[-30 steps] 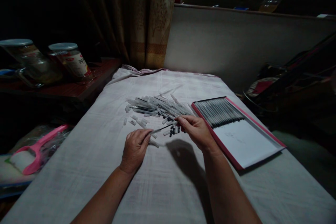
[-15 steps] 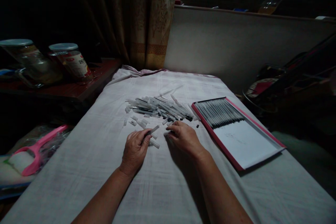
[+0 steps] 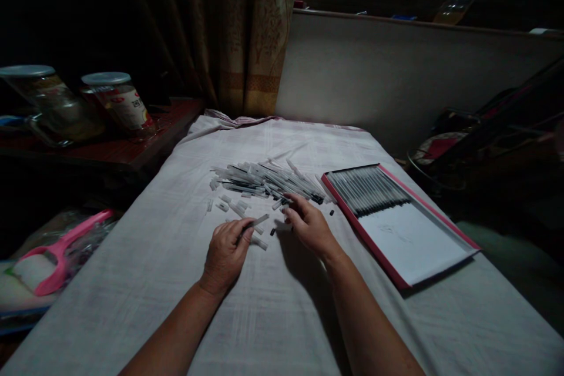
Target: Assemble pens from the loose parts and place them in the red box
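My left hand point(image 3: 227, 249) is closed on a clear pen barrel point(image 3: 259, 221), whose end sticks out past the thumb toward the right. My right hand point(image 3: 311, 226) hovers at the near edge of a heap of pens point(image 3: 268, 181), its thumb and fingers parted and nothing visible between them. Between the two hands, a small black plug point(image 3: 272, 232) rests on the cloth. Several short translucent caps point(image 3: 238, 207) lie just beyond my left hand, and another clear piece point(image 3: 259, 242) lies beside its thumb.
To the right lies a shallow pink-edged box point(image 3: 399, 279) with a row of pens point(image 3: 368, 188) in its far half. A white checked cloth point(image 3: 273, 317) covers the table. Lidded jars point(image 3: 126, 106) stand on a side table at left, above a pink handled object point(image 3: 61, 252).
My right hand has moved slightly away from me, toward the heap, and its fingers have parted. A small black plug now shows on the cloth. My left hand stays almost still.
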{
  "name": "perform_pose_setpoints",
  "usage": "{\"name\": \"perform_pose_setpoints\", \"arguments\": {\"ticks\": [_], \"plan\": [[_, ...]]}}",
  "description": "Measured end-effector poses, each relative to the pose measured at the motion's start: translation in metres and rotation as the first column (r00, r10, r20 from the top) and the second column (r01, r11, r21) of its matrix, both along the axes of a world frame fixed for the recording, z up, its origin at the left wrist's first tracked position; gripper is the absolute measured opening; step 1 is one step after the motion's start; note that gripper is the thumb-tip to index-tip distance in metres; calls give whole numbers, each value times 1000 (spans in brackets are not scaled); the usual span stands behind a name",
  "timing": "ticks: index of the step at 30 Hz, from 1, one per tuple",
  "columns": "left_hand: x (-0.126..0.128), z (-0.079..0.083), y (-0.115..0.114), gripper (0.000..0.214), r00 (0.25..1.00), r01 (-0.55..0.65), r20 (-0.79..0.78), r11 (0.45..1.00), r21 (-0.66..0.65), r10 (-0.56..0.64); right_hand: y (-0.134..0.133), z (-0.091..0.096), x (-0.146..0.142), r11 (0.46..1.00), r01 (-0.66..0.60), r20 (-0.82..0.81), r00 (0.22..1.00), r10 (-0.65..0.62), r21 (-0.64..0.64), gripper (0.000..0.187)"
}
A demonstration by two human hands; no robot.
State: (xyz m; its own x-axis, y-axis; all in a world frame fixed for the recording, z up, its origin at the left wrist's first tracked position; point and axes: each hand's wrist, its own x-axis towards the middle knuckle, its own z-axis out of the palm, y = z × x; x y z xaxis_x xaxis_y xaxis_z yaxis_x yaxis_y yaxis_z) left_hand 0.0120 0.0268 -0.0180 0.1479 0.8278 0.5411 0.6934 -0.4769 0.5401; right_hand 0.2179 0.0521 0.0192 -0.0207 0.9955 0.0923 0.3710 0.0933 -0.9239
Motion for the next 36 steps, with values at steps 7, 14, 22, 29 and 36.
{"name": "perform_pose_setpoints", "arguments": {"ticks": [7, 14, 22, 29, 36], "plan": [[0, 1, -1, 23, 1000, 16, -4, 1000, -25, -16, -1, 15, -8, 959, 27, -500, 849, -171, -283, 35], [0, 1, -1, 23, 1000, 14, -11, 999, -37, -15, -5, 20, -13, 958, -15, -424, 898, -113, -286, 28], [0, 0, -1, 23, 1000, 17, 13, 999, -50, -16, -2, 14, -6, 970, -28, -376, 924, -67, -243, 27], [0, 2, -2, 23, 997, -2, 82, 997, -74, 9, 2, -6, 10, 993, 94, 195, 978, -79, -70, 20], [0, 2, -2, 21, 997, 13, 79, 997, -75, -7, -8, -1, -13, 970, -223, 713, 695, 89, 96, 19]]}}
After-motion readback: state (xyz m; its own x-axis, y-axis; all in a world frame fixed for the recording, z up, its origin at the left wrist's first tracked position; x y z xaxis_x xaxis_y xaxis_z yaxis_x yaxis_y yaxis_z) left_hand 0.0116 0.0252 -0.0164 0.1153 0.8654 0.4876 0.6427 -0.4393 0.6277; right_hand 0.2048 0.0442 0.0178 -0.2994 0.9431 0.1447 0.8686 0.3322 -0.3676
